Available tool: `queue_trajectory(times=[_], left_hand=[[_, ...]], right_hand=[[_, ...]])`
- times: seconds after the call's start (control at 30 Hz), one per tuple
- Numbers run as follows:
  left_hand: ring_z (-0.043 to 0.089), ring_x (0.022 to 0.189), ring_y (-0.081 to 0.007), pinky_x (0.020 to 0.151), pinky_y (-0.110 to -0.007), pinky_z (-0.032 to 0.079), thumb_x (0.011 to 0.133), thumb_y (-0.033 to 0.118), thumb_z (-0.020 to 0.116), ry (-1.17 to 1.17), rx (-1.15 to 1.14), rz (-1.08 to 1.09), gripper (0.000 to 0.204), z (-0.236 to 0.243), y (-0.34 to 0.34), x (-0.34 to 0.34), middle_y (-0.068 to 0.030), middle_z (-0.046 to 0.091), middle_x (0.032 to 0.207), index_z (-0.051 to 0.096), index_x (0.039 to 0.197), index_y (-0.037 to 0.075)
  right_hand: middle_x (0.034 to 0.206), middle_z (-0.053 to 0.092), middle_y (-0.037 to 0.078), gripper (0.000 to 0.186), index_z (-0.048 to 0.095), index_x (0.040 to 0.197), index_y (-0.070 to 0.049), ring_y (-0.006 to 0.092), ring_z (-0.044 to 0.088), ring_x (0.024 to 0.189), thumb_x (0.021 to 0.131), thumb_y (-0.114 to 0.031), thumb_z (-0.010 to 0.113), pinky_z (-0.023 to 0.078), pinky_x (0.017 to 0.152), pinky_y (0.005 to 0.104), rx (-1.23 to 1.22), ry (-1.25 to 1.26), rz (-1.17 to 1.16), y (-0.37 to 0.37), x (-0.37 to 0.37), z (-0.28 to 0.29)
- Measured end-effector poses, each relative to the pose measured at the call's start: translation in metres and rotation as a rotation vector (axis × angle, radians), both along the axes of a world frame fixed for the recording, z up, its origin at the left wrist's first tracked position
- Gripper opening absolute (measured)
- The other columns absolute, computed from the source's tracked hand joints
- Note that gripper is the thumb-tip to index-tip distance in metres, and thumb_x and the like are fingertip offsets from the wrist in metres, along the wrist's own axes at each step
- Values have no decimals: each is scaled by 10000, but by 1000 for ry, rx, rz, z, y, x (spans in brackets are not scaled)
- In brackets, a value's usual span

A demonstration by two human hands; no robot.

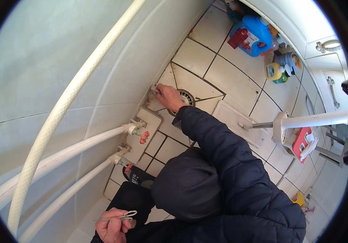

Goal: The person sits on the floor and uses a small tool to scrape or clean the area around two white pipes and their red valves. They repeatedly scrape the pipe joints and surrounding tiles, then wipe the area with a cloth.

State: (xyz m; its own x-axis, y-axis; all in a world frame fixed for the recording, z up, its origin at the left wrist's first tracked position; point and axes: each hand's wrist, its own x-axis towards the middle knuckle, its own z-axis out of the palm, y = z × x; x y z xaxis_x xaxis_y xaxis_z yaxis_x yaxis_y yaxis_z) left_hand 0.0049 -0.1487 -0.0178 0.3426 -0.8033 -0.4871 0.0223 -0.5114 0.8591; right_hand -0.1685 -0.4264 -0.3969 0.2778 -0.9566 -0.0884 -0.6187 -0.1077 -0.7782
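Observation:
My right hand (169,97) reaches down to the corner of wall and tiled floor, beside a round floor drain (187,97) with a slotted cover. Its fingers are closed around something whitish against the wall, too hidden to name. Near the lower left, my left hand (115,225) grips a thin metal piece with a looped end (130,213). A small brownish block (132,223) shows at the same fingers. Dark quilted sleeve (226,141) covers my right arm, and a rounded black cloth shape (188,184) hides the floor between my arms.
Two white pipes (74,148) with red valve handles (144,137) run along the left wall, crossed by a thick cream hose (66,95). Blue jug (255,36) and yellow bottle (274,71) stand at upper right. A white pipe (313,120) spans the right side, near a red container (302,141).

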Motion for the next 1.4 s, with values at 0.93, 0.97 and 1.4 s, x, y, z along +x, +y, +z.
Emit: queue_trajectory(times=[0.93, 0.97, 1.4], left_hand=[[497, 586, -90, 456, -225, 343, 929, 3, 513, -112, -13, 322, 181, 2, -24, -32, -66, 590, 798, 653, 1039, -32], [492, 568, -88, 451, -219, 337, 936, 15, 537, -102, -27, 335, 166, 4, -27, -38, -69, 598, 801, 643, 1056, -28], [466, 522, -72, 452, -210, 329, 1001, 179, 644, 51, -139, 172, 211, 2, -26, -44, -52, 588, 729, 636, 1100, -7]], right_hand=[[889, 645, 101, 221, 664, 1020, -42, 284, 650, 820, 859, -186, 710, 507, 678, 395, -20, -897, 1064, 58, -36, 303], [893, 632, 104, 228, 663, 1027, -48, 306, 642, 822, 850, -184, 712, 500, 667, 412, -104, -896, 1076, 62, -34, 311], [756, 573, 90, 237, 613, 1020, -4, 280, 651, 739, 826, -132, 662, 498, 527, 392, -595, -551, 1007, 85, -28, 340]])
